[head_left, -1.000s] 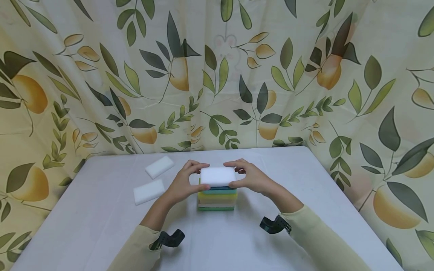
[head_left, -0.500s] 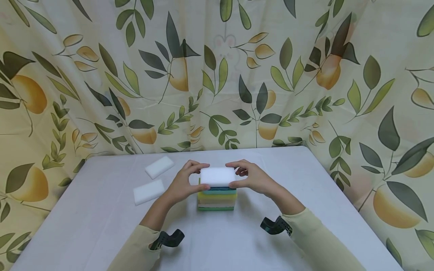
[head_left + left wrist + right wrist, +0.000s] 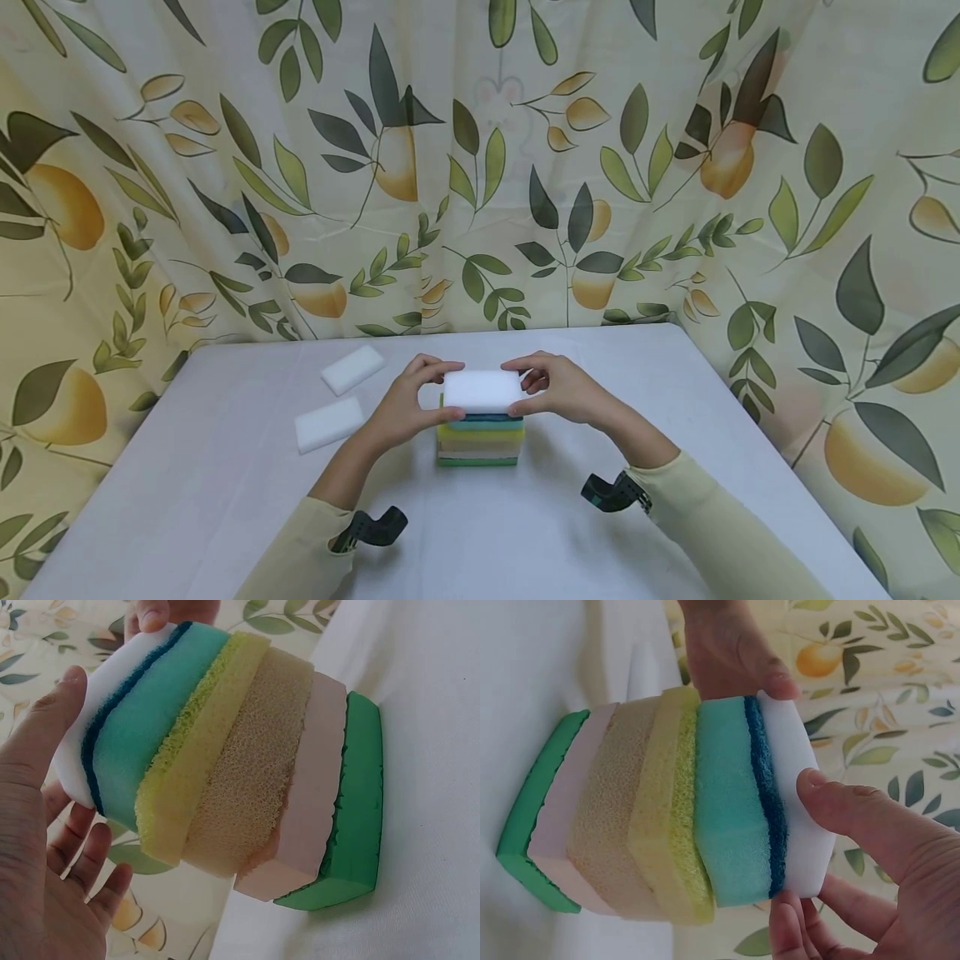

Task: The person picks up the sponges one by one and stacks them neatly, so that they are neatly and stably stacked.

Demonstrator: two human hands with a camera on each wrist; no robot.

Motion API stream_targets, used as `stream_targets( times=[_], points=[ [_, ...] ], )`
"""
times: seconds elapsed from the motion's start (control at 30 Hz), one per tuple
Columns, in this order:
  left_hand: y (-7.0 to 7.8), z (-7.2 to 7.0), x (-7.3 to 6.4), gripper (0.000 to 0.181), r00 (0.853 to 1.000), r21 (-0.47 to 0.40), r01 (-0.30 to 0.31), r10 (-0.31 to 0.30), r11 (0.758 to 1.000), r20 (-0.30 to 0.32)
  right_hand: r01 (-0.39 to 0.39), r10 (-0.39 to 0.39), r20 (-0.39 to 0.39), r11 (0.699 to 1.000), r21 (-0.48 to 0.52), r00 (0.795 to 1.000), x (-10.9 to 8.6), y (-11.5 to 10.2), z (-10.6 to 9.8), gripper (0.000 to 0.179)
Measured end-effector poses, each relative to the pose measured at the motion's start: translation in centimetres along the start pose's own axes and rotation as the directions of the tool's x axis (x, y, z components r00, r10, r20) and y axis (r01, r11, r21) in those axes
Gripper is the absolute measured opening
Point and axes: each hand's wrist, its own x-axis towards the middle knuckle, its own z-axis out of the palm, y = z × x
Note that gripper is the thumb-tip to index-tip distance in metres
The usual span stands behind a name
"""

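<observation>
A white melamine sponge (image 3: 482, 392) lies flat on top of a stack of sponges. My left hand (image 3: 405, 404) pinches its left end, thumb on the near side and fingers on the far side. At the other end, my right hand (image 3: 561, 392) pinches it the same way. Beneath it comes a teal sponge (image 3: 150, 724) with a dark blue scouring layer, then a yellow one (image 3: 199, 761), a beige porous one (image 3: 251, 754), a pink one (image 3: 566, 799) and a green one (image 3: 536, 802) at the bottom. The layers' edges are slightly out of line.
Two more white sponges, one nearer (image 3: 328, 426) and one farther back (image 3: 353, 370), lie left of the stack on the white-covered table (image 3: 480, 542). Behind the table hangs a leaf-and-fruit patterned curtain (image 3: 487, 250). Each wrist wears a black camera mount (image 3: 381, 527).
My right hand and forearm have shifted slightly to the right, its fingertips a little nearer the white sponge's end. The left hand and the stack stay in place.
</observation>
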Motion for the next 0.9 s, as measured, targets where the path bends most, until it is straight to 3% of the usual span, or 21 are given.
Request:
stream_targets(
  times=[0.9],
  points=[
    [-0.4, -0.6, -0.2, 0.066, 1.0, 0.025, -0.008, 0.008, 1.0, 0.001, -0.066, 0.068, 0.04, 0.996, -0.057, 0.997, 0.4, -1.1, -0.7, 0.066]
  ],
)
